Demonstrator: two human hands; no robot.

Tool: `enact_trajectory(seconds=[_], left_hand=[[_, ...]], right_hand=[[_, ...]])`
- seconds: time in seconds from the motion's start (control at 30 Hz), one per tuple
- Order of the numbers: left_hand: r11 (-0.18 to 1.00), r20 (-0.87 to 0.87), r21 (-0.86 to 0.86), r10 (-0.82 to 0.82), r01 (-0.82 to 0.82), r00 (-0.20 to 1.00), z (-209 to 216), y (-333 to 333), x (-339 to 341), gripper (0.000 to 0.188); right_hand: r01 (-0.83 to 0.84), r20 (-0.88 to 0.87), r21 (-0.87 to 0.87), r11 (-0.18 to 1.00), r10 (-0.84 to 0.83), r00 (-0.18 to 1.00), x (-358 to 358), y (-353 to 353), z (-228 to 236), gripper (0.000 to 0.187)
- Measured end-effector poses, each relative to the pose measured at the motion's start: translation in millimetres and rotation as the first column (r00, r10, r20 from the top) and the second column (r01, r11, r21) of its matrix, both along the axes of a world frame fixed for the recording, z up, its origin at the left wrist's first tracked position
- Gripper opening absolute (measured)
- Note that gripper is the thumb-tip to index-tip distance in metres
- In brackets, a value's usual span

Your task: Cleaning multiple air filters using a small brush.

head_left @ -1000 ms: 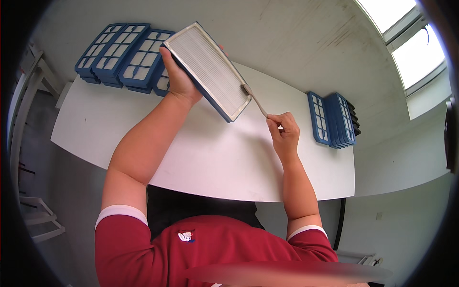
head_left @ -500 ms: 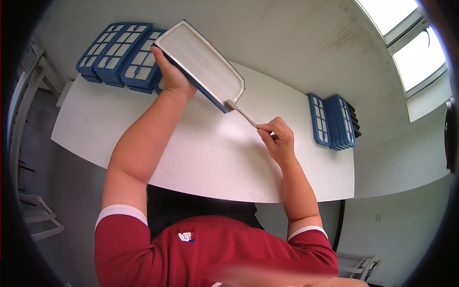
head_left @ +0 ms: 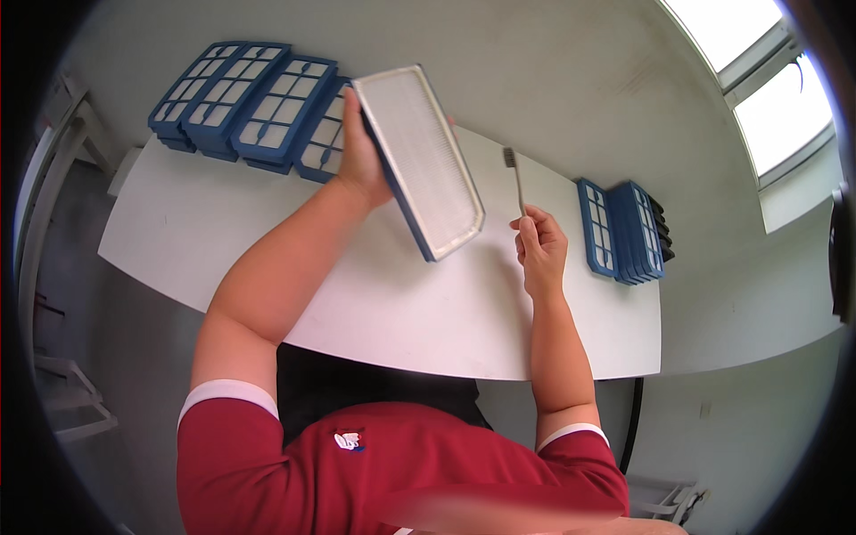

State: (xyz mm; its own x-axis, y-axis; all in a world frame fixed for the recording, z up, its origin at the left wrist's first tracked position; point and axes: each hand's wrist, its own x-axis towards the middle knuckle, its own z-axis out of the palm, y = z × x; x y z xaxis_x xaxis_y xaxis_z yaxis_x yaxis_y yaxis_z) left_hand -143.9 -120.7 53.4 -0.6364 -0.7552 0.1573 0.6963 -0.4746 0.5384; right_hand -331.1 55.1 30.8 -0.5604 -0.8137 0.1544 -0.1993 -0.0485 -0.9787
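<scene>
Gripped around its long sides, a pleated air filter (head_left: 421,160) with a blue frame and white face is held above the table by my left hand (head_left: 364,159). It tilts, its lower end toward me. My right hand (head_left: 542,245) pinches the handle of a toothbrush (head_left: 514,174) that stands nearly upright, dark bristles at the top. A gap separates the brush from the filter. The fingers of my left hand behind the filter are mostly hidden.
Stacks of blue-framed filters (head_left: 283,105) line the far left of the white table (head_left: 392,312). More blue filters (head_left: 631,234) stand at the right edge, with black parts (head_left: 662,227) behind them. A grey wall rises behind the table, and a window (head_left: 785,107) is at upper right.
The toothbrush has left the filter's lower corner and turned upright as my right hand rose slightly rightward. My left hand has brought the filter right and nearer, tilting it more steeply.
</scene>
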Motion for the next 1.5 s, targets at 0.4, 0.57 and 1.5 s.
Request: enact_trajectory(seconds=[0.4, 0.57, 1.5], left_hand=[[0.768, 0.344, -0.624, 0.101, 0.147, 0.934, 3.7, 56.0, -20.5, 0.087], [0.807, 0.379, -0.578, 0.131, 0.123, 0.916, 17.3, 54.1, -13.3, 0.088], [0.522, 0.109, -0.584, 0.809, 0.622, -0.578, 48.2, -83.7, 64.6, 0.064]], right_hand=[[-0.258, 0.527, -0.077, 0.963, 0.259, 0.81, 22.9, 2.0, -4.2, 0.024], [-0.21, 0.547, -0.026, 0.977, 0.19, 0.816, 39.9, 2.8, 13.9, 0.022], [-0.117, 0.065, -0.135, 0.984, 0.126, 0.99, -24.1, 5.4, 8.2, 0.01]])
